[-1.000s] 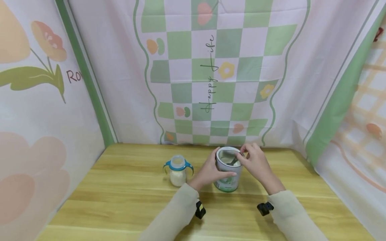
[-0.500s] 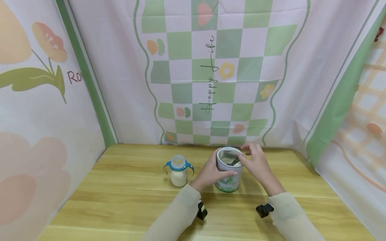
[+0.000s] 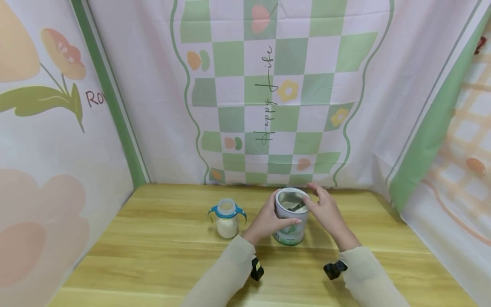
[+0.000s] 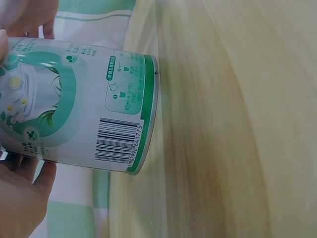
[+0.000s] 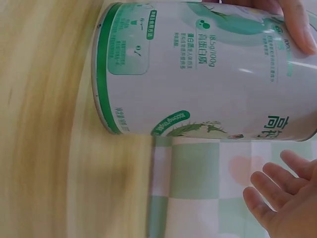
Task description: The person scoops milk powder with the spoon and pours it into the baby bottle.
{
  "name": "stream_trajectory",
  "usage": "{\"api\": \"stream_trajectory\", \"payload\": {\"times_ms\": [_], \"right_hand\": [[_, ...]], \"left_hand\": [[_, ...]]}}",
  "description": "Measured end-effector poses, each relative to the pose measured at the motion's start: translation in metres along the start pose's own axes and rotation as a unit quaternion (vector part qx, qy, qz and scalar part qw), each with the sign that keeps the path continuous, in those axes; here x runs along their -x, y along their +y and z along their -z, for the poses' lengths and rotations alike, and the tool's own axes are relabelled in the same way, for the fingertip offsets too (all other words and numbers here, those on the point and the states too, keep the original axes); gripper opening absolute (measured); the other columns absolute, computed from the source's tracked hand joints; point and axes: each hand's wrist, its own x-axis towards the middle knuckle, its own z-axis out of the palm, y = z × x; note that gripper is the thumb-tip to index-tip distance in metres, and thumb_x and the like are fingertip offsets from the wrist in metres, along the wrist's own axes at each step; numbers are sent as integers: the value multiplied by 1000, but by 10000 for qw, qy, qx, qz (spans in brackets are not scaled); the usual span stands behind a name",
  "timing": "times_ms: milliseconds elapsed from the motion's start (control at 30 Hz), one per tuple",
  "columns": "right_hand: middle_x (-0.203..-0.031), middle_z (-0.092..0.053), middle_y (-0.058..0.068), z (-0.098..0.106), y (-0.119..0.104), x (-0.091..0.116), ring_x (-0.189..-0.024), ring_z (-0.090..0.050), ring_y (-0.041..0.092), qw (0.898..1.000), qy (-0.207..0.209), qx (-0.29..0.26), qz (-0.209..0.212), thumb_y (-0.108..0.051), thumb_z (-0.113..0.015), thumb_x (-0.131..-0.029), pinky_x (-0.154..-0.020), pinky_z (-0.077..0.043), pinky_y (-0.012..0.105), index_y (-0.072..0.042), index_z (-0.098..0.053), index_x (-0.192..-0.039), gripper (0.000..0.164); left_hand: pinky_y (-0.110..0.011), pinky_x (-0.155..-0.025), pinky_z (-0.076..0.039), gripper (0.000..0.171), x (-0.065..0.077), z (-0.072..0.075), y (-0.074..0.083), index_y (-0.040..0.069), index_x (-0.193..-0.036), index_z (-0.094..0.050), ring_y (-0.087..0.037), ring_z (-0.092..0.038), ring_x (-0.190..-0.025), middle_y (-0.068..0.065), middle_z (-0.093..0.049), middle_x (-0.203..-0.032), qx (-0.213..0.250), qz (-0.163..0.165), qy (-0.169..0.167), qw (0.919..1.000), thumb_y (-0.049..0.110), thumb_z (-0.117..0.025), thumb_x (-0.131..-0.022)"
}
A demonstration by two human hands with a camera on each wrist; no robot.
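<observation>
A milk powder tin [image 3: 291,232], white and green with no lid on, stands upright on the wooden table. My left hand [image 3: 264,221] grips it from the left, its thumb across the front below the rim. Inside the tin a dark scoop [image 3: 296,207] lies on pale powder. My right hand [image 3: 326,213] is at the tin's right side, thumb at the rim and fingers loosely extended, with nothing held. The right wrist view shows these fingers [image 5: 277,186] spread apart from the tin wall. Printed labels and a barcode [image 4: 118,140] show in the left wrist view.
Left of the tin stands a baby bottle [image 3: 227,226] with a blue two-handled collar [image 3: 226,212] and pale powder inside, its top uncovered. A checked green and white curtain [image 3: 276,128] hangs right behind the table's back edge.
My right hand has let go of the scoop and its fingers have straightened, moving slightly down along the tin's side. The scoop now rests lower inside. My left hand keeps its grip.
</observation>
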Motion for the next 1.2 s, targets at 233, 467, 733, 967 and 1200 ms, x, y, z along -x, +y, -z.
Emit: {"api": "stream_trajectory", "payload": {"times_ms": [233,467,733,967,1200], "right_hand": [[-153,-38,23,-2,2,2,-138,-36,43,9995,-54,-222,-209,-49,-51,-103,-108,-35,60,1,-34,-152,72],[-152,-39,25,-1,-1,3,-138,-38,43,9990,112,-381,-202,-51,-55,-101,-107,-35,60,3,-32,-152,78],[-153,-37,25,5,-6,8,-139,-37,43,9995,-27,-308,-20,-48,-53,-103,-107,-35,60,2,-31,-153,75],[-153,-38,23,10,-6,12,-138,-36,44,9992,-233,-212,237,-43,-53,-104,-106,-34,63,1,-31,-153,70],[-153,-38,23,15,-4,18,-136,-39,45,9983,-379,-54,439,-41,-53,-105,-103,-37,63,0,-33,-153,67]], "left_hand": [[-39,-102,-43,101,0,1,1,23,-157,-26,-23,-52,-127,7,-46,-141,-174,15,6,9998,40,-87,-79],[-46,-108,-38,110,3,9,9,26,-162,-13,-19,-42,-135,2,-34,-155,-520,374,-189,9978,48,-83,-80],[-53,-110,-34,102,9,28,26,21,-162,-17,-28,-34,-143,-4,-29,-160,-1009,349,-286,9939,52,-78,-85],[-42,-113,-34,89,9,50,37,24,-159,-26,-24,-36,-142,-2,-33,-157,-1030,85,-265,9943,46,-76,-89],[-43,-114,-31,89,14,71,49,17,-159,-27,-20,-38,-140,-5,-40,-154,-1344,-287,-274,9901,46,-75,-89]]}}
